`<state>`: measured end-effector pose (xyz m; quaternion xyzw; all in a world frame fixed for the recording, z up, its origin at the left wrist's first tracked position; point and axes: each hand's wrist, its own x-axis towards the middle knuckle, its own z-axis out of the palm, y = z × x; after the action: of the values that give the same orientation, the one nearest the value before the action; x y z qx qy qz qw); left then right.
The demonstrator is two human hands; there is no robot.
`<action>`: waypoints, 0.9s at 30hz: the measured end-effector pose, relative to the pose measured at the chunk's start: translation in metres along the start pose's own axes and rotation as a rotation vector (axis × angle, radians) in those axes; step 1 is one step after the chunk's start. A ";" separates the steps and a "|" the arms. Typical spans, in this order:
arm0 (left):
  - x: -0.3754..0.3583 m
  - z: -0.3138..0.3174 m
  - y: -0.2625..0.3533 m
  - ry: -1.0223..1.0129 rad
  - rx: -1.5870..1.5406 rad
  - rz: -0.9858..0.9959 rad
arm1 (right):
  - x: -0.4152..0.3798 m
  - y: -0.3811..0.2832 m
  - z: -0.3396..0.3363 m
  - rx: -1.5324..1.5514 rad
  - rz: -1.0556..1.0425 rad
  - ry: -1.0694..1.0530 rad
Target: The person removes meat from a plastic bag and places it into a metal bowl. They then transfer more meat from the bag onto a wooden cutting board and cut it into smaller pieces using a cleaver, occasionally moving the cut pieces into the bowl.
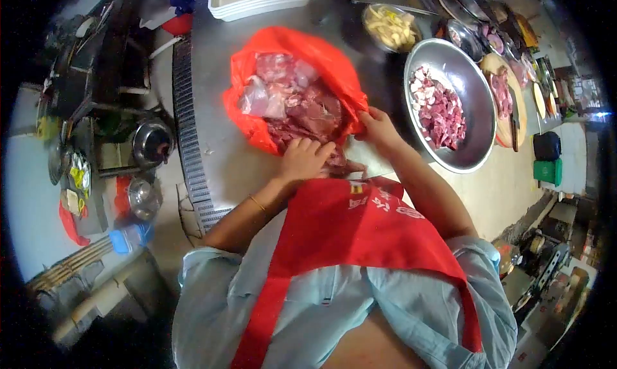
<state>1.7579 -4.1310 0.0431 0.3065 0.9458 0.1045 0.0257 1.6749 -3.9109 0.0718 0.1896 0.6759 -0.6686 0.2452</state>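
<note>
A red plastic bag (344, 67) lies open on the metal table, full of raw meat (315, 112) in large pieces. My left hand (304, 158) rests on the meat at the bag's near side, its fingers spread over a dark red piece. My right hand (378, 129) is closed on the bag's right edge, pinching the plastic. Some meat sticks out of the bag's near side, close to my red apron (360, 228). Right of the bag, a large steel bowl (479, 105) holds cut meat (440, 115), pale at the back and dark red in front.
Stacked white trays (257, 14) stand at the table's back edge. A bowl of pale yellow pieces (391, 27) is behind the steel bowl. On the right, a round cutting board (519, 126) bears meat and a knife (515, 132). A steel pot (153, 142) stands off to the left.
</note>
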 end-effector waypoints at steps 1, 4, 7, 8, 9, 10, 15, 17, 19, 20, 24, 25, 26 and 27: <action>0.001 0.011 0.002 -0.031 -0.062 -0.022 | -0.004 -0.002 0.002 -0.007 -0.003 0.015; -0.009 0.018 0.011 0.058 -0.115 0.045 | 0.003 0.014 0.004 0.065 -0.205 0.081; -0.019 0.007 0.017 0.008 -0.459 -0.143 | -0.002 0.004 0.007 0.414 -0.171 0.034; -0.023 -0.005 0.015 0.066 -0.539 -0.137 | -0.003 -0.001 0.006 0.550 -0.142 0.013; -0.027 -0.022 0.009 0.124 -0.620 -0.125 | -0.004 -0.003 0.004 0.591 -0.120 -0.016; -0.031 -0.033 0.004 0.182 -0.702 -0.112 | -0.005 -0.004 0.003 0.560 -0.120 -0.015; -0.006 -0.077 -0.021 0.660 -0.847 -0.484 | 0.001 0.000 0.002 0.439 -0.118 -0.035; 0.026 -0.061 -0.057 0.794 -1.016 -0.388 | -0.009 -0.006 0.006 0.378 -0.145 -0.022; 0.055 -0.053 -0.088 0.673 -1.041 -0.441 | -0.011 -0.007 0.006 0.347 -0.208 0.006; 0.063 -0.057 -0.094 0.517 -1.276 -0.548 | -0.007 -0.007 0.006 0.344 -0.258 0.023; 0.074 -0.080 -0.085 0.326 -0.620 -0.584 | -0.004 -0.023 0.010 0.088 -0.506 0.094; 0.076 -0.091 -0.081 0.282 -0.539 -0.593 | -0.013 -0.027 0.015 -0.103 -0.661 0.149; 0.079 -0.098 -0.080 0.242 -0.460 -0.604 | -0.026 -0.031 0.022 -0.301 -0.811 0.204; 0.084 -0.091 -0.087 0.263 -0.574 -0.617 | -0.034 -0.032 0.027 -0.415 -0.875 0.211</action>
<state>1.6295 -4.1668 0.1152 -0.0257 0.9208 0.3888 0.0191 1.6856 -3.9365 0.1178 -0.0979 0.8321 -0.5374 -0.0956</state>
